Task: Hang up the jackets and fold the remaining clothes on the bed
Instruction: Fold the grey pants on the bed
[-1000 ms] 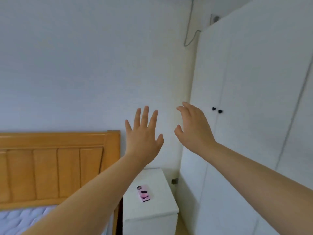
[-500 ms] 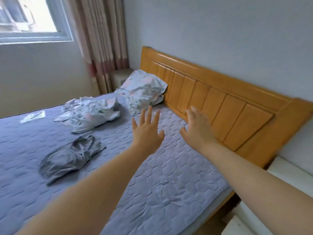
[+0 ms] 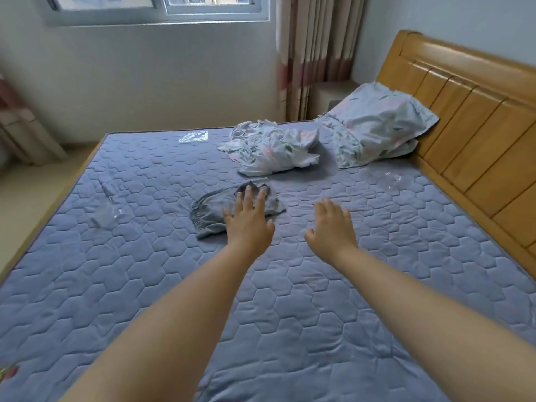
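- View swung left since earlier: left hand now over grey shorts, right hand beside, both released, fingers spread.
- Floral heap, pillow farther back on bed.

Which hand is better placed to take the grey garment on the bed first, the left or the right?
The left. The left hand is open and overlaps the grey garment, while the right hand is open beside it, above bare mattress. Whether the left touches the cloth is unclear.
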